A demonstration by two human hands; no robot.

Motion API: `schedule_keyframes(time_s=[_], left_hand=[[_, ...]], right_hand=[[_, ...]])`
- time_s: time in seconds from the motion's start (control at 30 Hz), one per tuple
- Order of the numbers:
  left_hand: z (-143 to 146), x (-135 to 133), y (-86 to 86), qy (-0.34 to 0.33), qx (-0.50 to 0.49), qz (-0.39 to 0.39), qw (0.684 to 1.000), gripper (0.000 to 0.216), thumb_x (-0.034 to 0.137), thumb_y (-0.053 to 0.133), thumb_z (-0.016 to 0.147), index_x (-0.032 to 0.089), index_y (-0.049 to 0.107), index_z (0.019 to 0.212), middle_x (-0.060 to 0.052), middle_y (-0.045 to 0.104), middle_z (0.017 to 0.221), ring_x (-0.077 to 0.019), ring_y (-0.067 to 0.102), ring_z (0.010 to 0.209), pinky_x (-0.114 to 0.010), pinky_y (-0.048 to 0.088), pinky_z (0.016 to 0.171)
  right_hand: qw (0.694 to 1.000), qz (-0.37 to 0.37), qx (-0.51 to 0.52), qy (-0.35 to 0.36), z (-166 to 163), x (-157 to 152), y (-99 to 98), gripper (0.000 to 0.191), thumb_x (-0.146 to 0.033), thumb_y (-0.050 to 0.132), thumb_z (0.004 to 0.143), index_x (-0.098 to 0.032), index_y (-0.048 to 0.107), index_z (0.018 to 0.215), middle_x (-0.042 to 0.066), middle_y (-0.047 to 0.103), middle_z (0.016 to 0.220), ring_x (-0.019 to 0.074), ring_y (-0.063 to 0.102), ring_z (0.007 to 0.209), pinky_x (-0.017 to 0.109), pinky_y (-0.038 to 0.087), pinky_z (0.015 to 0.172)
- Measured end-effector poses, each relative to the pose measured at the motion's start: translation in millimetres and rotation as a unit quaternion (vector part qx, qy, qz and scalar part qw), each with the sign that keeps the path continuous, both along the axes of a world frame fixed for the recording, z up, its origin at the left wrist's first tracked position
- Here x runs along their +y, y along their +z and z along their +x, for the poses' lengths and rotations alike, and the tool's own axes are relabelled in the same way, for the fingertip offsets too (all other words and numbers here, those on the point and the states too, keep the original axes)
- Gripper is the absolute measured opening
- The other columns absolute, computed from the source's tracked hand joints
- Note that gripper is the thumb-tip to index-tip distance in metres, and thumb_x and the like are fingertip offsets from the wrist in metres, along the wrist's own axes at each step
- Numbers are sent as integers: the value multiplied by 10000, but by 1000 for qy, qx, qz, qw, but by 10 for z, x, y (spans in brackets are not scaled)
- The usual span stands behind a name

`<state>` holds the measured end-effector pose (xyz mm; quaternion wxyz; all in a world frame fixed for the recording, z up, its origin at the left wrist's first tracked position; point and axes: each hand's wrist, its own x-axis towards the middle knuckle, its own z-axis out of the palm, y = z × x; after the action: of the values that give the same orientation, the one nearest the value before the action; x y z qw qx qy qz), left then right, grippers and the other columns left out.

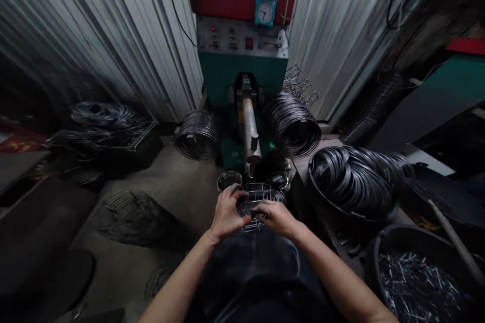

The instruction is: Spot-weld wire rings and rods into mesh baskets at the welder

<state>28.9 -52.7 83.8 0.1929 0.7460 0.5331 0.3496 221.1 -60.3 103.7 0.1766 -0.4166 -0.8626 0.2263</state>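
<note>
I see the person's half-curled left hand [229, 212] and closely curled right hand [278, 216] gripping a round, silvery metal-wire frame [260, 193].

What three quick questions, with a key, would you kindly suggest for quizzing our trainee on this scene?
1. Multiple choice: Which item shows in front of the red panel on the machine ahead? a) a hammer b) a clock c) a glove
2. True or false: The left hand and right hand are spread far apart.
3. Short answer: In which corner of the picture is the tub of short metal pieces?

Key:
1. b
2. False; the hands are close together at the wire frame.
3. Lower right.
</note>
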Motion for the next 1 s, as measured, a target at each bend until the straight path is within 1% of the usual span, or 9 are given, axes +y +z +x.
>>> schedule_keyframes(time_s=[0.1,0.23,0.33,0.47,0.63,0.7,0.77,0.93,1.0], left_hand=[[-32,61,-30,-4,6,-4,1000,538,206,723,485,222,629,1014,-108,475,1293,-345,433,1200,-489,354,1010],[-73,152,-59,-22,5,5,1000,537,230,729,494,229,632,1023,-105,476,1303,-341,433,1210,-484,360,1014],[-85,228,-72,-18,-4,15,1000,537,235,732,491,231,634,1018,-94,490,1295,-339,445,1201,-477,372,1012],[-80,372,-76,-14,-31,16,999,537,222,730,480,230,643,1010,-87,511,1269,-335,463,1185,-473,386,1008],[-52,518,-40,-5,-57,-19,998,511,245,747,485,213,654,986,-102,518,1241,-324,495,1150,-455,416,979],[-32,526,-20,-1,-55,-24,998,500,262,761,475,209,660,962,-106,530,1218,-329,494,1148,-457,418,972],[-9,524,0,9,-52,-15,998,497,253,761,472,213,663,958,-101,535,1208,-327,498,1140,-451,419,968],[24,616,49,40,-39,-2,998,460,253,743,495,228,675,949,-89,552,1172,-319,517,1103,-439,431,942],[20,675,51,43,-36,-6,998,453,279,755,494,223,680,937,-96,559,1165,-325,518,1099,-440,438,932]], right_hand=[[1000,0,-5,5,-12,51,-42,243,-121,569,796,-199,653,1011,63,668,968,168,645,865,248,492,750],[1000,2,-6,6,-30,103,-58,304,-71,562,768,-197,643,1032,58,661,958,163,644,865,243,497,751],[1000,14,1,4,-47,157,-59,329,-44,554,752,-197,644,1029,57,662,964,165,640,889,249,495,778],[1000,28,11,-3,-70,294,-21,294,-47,547,766,-189,651,1001,59,666,969,159,641,889,247,490,786],[999,45,14,-10,-87,434,24,217,-77,563,787,-177,658,955,61,670,936,163,642,870,244,489,763],[998,55,33,-19,-88,435,2,178,-105,553,811,-169,659,939,62,673,930,164,643,861,244,490,764],[997,62,45,-31,-92,431,-29,186,-119,542,823,-176,657,958,59,674,960,165,643,875,242,491,774],[995,59,-2,-83,-144,518,-23,256,-91,523,804,-201,657,993,57,673,1013,188,637,929,266,488,813],[993,57,26,-103,-151,530,-10,245,-117,531,805,-205,656,997,65,660,1048,194,632,938,275,486,822]])
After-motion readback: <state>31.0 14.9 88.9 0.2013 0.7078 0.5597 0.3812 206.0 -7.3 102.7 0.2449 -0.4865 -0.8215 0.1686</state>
